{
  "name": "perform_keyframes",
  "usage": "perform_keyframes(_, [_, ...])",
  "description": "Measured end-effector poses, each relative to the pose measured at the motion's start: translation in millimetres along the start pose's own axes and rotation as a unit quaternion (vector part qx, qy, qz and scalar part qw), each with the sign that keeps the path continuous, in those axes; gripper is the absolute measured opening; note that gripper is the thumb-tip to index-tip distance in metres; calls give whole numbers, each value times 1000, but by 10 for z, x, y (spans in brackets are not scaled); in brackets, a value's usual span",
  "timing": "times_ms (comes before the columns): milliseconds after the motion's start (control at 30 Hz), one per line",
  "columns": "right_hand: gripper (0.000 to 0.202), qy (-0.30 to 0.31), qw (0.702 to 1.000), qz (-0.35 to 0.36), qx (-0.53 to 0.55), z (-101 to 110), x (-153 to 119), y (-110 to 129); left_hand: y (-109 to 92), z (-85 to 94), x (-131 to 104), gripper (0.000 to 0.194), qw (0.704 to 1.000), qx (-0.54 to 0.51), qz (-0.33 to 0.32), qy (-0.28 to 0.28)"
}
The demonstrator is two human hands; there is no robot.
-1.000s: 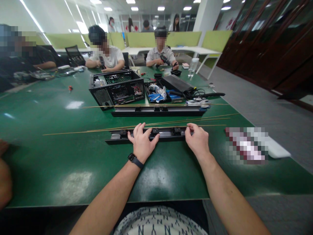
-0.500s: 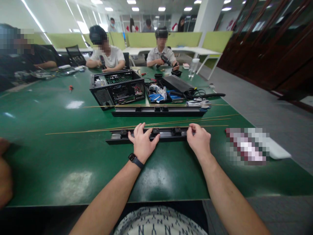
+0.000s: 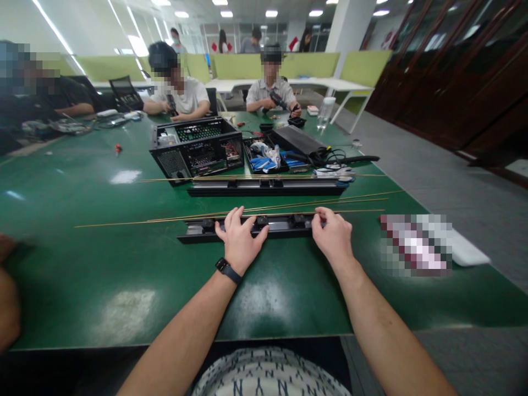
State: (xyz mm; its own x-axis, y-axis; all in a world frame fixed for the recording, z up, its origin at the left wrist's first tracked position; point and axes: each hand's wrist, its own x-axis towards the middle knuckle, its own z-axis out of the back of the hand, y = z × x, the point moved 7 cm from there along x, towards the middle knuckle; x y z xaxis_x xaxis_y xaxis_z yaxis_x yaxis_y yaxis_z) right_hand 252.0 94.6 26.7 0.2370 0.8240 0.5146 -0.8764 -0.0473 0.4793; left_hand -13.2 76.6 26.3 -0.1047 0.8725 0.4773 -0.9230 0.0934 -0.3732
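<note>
A long black channel-shaped rail (image 3: 284,233) with a pale inner strip and black blocks (image 3: 298,220) lies crosswise before me. My left hand (image 3: 239,234) rests over its left half, fingers spread, with the thumb by the middle block. At the rail's right end, my right hand (image 3: 333,231) has its fingers curled and thumb and index finger pinched together. Whatever is in that pinch is hidden. Thin brass-coloured rods (image 3: 124,223) run along the rail's far edge, passing behind both hands. Farther back lies a second black rail (image 3: 268,191) with rods along it.
An open black computer case (image 3: 198,148) stands beyond the rails, beside a tray of blue-and-white gloves (image 3: 264,159) and black cables (image 3: 330,159). To the right lies a blurred red-and-white package (image 3: 416,242). Other people sit around the green table (image 3: 103,264); someone's arm (image 3: 8,308) shows at left.
My right hand has shifted very slightly left along the rail's end. My left hand keeps its place and spread fingers. The view has tilted a little.
</note>
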Motion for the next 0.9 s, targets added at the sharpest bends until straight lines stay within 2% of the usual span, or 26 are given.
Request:
perform_keyframes(400, [32,-22,999,-25,-25,36,18,-105,-4,0,1,32,1000,3,3,4])
perform_keyframes(767, [32,8,1000,5,-7,10,9,-13,5,-1,0,31,1000,1,-1,0])
perform_keyframes(900, [32,1,1000,1,-7,18,8,-9,7,-1,1,32,1000,2,1,0])
